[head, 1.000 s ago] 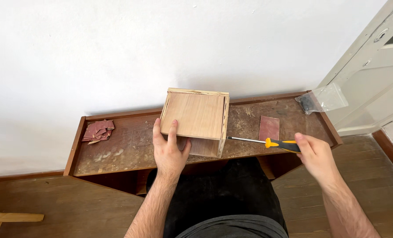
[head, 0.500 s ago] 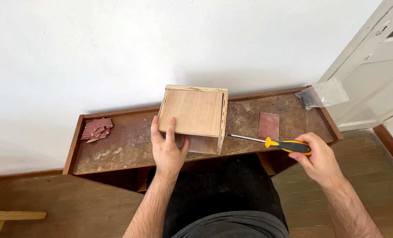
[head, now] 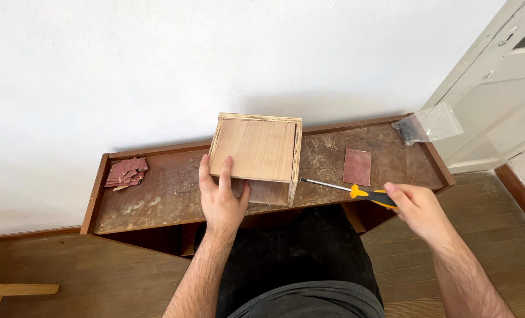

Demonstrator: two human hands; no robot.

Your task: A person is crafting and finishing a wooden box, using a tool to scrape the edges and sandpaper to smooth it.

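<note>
A small wooden box point(head: 256, 150) of light plywood lies bottom-up on a worn brown shelf top point(head: 168, 200) against a white wall. My left hand point(head: 221, 197) rests on its near left corner, fingers spread over the panel. My right hand point(head: 418, 209) grips the yellow and black handle of a screwdriver point(head: 348, 188). The thin metal shaft points left, and its tip is close to the box's near right corner.
A pile of reddish sandpaper scraps point(head: 126, 172) lies at the shelf's left end. One sandpaper sheet point(head: 357, 166) lies right of the box. A clear plastic bag point(head: 428, 125) with dark small parts sits at the far right corner. A white door point(head: 498, 100) stands to the right.
My right hand has closed on the screwdriver's handle and lifted it slightly off the shelf edge. My left hand stays on the box.
</note>
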